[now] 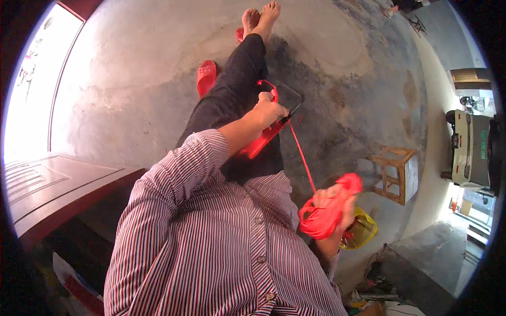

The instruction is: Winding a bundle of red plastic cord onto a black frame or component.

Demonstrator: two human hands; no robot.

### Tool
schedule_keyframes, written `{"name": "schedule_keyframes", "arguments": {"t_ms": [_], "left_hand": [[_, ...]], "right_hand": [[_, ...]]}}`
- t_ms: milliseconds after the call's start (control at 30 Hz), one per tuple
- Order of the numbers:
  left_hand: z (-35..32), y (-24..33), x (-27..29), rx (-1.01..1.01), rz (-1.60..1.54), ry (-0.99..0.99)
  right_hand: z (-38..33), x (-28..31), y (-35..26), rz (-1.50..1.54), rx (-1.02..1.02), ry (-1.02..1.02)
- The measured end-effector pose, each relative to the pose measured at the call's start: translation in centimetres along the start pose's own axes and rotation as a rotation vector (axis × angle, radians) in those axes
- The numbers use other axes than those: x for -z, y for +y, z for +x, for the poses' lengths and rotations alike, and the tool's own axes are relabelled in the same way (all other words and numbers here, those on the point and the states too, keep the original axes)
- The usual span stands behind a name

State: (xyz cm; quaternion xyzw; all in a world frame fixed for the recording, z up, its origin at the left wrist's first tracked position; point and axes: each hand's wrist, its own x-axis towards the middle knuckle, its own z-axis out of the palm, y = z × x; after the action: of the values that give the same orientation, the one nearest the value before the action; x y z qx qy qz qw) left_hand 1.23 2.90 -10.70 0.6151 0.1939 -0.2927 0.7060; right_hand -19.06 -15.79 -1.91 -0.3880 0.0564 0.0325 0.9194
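My left hand is closed on one side of a thin dark wire frame above my lap. A band of red cord wrapping covers the frame's near part, and a red loop runs over my left fingers. Off to the right, my right hand grips a thick bundle of red cord, slightly blurred. One red strand stretches taut between the bundle and the frame. Part of the frame is hidden behind my left hand and wrist.
My dark-trousered legs extend forward over a grey concrete floor. A red slipper lies beside them. To the right stand a wooden stool and a yellow container. A panelled door is at left; a vehicle is far right.
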Motion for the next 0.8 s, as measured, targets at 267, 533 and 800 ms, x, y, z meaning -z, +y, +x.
{"name": "schedule_keyframes", "arguments": {"t_ms": [267,533,800], "left_hand": [[-1.3,-2.0,0.2,-0.363,0.463,0.112],[-11.2,-0.4,-1.6,-0.577,0.515,-0.553],[-2.9,5.5,4.3,-1.35,0.827,0.02]], "right_hand": [[1.2,4.9,1.2,-0.131,0.186,0.584],[7.6,0.7,4.9,-0.238,0.09,-0.092],[13.6,3.5,3.0,-0.238,-0.041,-0.043]]}}
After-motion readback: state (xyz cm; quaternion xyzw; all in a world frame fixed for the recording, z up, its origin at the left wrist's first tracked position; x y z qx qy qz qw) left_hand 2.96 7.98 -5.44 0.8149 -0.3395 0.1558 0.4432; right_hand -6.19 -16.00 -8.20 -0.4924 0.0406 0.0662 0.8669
